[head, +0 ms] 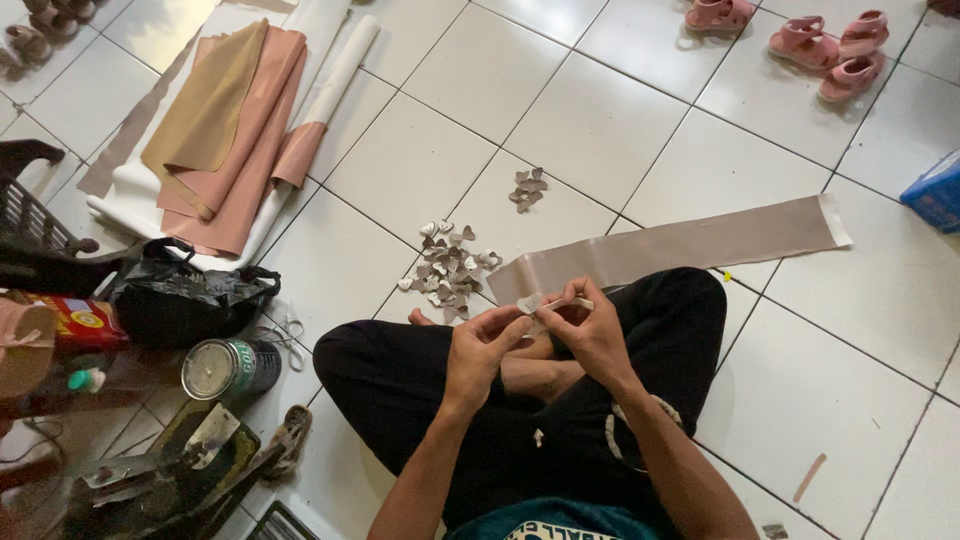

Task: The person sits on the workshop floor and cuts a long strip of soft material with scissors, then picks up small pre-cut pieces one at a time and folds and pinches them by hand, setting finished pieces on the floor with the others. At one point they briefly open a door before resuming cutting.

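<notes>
Head view. Your left hand (483, 345): fingers closed, pinching a small pale heart-shaped cutout (529, 302) above your crossed legs. Your right hand (592, 330): curled shut around a thin stick-like tool (572, 302), tip at the cutout's edge; what kind of tool is too small to tell. Keep the cutout pinched flat and work slowly. Finished hearts (450, 272): loose pile on the tiled floor (600, 130), just ahead of your knees. Taupe strip (680, 245): beside the pile. Glue tin (232, 367): left of your knee.
</notes>
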`<state>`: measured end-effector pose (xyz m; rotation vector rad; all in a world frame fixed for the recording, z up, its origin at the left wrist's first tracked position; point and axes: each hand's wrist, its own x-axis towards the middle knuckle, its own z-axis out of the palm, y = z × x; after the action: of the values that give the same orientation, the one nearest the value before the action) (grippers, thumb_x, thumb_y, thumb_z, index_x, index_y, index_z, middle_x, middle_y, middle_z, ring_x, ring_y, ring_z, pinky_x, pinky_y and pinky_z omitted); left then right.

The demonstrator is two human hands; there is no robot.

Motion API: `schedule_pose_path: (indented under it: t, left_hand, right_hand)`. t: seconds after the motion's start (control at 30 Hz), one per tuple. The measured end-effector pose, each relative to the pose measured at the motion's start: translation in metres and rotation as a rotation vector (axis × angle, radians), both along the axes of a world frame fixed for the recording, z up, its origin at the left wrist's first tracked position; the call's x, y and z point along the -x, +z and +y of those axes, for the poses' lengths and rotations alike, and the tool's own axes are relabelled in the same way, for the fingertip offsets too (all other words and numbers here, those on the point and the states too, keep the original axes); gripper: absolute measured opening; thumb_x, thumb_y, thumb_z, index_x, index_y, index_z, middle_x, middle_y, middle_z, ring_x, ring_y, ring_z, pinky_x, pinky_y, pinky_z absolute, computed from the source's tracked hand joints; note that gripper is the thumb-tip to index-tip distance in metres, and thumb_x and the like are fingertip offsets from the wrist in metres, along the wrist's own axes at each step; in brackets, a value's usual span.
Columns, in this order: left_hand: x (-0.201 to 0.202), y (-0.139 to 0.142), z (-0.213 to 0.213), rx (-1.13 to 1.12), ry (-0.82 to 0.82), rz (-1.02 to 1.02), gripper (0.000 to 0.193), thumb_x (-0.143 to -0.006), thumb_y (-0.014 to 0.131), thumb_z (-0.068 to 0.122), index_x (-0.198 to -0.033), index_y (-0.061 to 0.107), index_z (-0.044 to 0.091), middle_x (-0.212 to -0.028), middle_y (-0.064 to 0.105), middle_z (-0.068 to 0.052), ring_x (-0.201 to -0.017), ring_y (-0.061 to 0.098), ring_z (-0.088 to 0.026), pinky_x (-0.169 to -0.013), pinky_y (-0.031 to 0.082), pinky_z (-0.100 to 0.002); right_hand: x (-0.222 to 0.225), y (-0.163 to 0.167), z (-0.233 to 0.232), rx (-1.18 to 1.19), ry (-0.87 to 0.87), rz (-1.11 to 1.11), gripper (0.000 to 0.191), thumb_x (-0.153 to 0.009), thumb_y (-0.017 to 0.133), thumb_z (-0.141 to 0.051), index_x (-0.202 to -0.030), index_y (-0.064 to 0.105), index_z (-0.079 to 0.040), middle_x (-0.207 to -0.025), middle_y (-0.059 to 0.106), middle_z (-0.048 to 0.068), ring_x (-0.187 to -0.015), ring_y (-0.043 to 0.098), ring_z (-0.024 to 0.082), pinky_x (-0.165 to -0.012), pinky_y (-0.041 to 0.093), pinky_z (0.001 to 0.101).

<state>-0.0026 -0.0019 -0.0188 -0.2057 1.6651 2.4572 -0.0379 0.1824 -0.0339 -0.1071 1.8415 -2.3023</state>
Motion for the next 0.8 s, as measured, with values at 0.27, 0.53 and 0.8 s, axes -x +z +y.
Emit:
schedule_pose_path:
  t: [0.27,0.53,0.8]
  left_hand:
    - [0.004,-0.003,0.001,0.118,0.084,0.013,0.025,-0.091,0.077,0.012,-0.107,0.074,-0.006,-0.095,0.078,-0.010,-0.084,0.074,-0.015,-0.080,0.060,-0.026]
    - [0.004,-0.006,-0.003,0.021,0.106,0.023,0.018,-0.091,0.077,0.010,-0.101,0.073,-0.004,-0.089,0.075,-0.007,-0.079,0.070,-0.013,-0.077,0.057,-0.026]
    - [0.000,-0.015,-0.004,0.013,0.107,0.057,0.016,-0.092,0.076,0.007,-0.103,0.074,-0.005,-0.091,0.075,-0.009,-0.082,0.070,-0.012,-0.079,0.057,-0.025]
  right_hand:
    - [-0.004,0.007,-0.007,-0.040,-0.056,0.024,0.022,-0.095,0.071,-0.010,-0.107,0.053,-0.004,-0.105,0.073,0.009,-0.099,0.073,0.013,-0.088,0.062,0.0274]
    - [-0.006,0.007,-0.011,-0.070,-0.071,0.080,0.036,-0.092,0.074,-0.007,-0.123,0.058,0.000,-0.100,0.073,0.008,-0.093,0.071,0.012,-0.081,0.059,0.0250]
    - [-0.004,-0.007,-0.018,0.123,-0.117,0.022,0.031,-0.095,0.073,-0.007,-0.118,0.053,-0.002,-0.097,0.070,0.007,-0.086,0.068,0.011,-0.075,0.058,0.0262]
